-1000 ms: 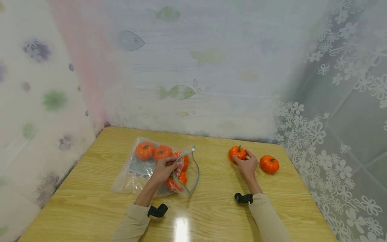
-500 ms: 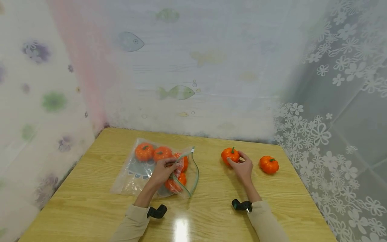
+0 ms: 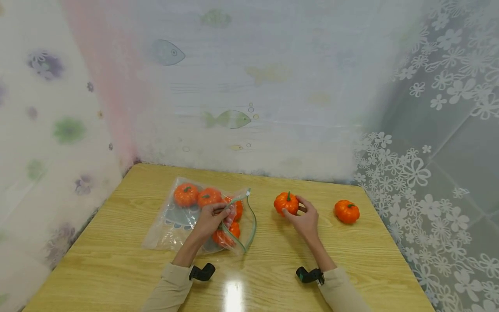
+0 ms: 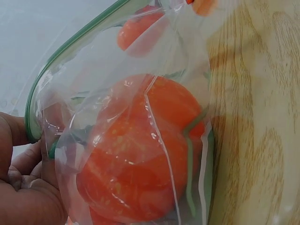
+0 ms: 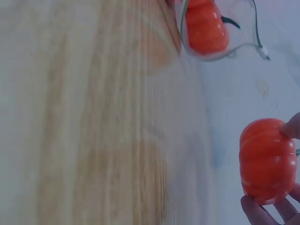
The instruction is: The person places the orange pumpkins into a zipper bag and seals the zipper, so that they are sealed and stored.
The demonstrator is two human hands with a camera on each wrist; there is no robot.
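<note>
My left hand (image 3: 210, 221) pinches the green-edged rim of a clear zip bag (image 3: 156, 232) that lies on the table with its mouth open to the right. Inside the bag are several small orange pumpkins (image 3: 186, 195), seen through the plastic; the left wrist view shows one pumpkin (image 4: 140, 154) close up behind the film. To the right of the bag, my right hand (image 3: 306, 219) holds another small pumpkin (image 3: 286, 203) by its sides, green stem up. In the right wrist view this pumpkin (image 5: 268, 161) sits between thumb and fingers, apart from the bag.
One more pumpkin (image 3: 347, 212) rests on the wooden table (image 3: 273, 268) at the right, beyond my right hand. Patterned curtains hang behind the table (image 3: 249, 108) and along both sides.
My right hand has moved left with its pumpkin, closer to the bag's mouth. The left hand and the bag have stayed in place.
</note>
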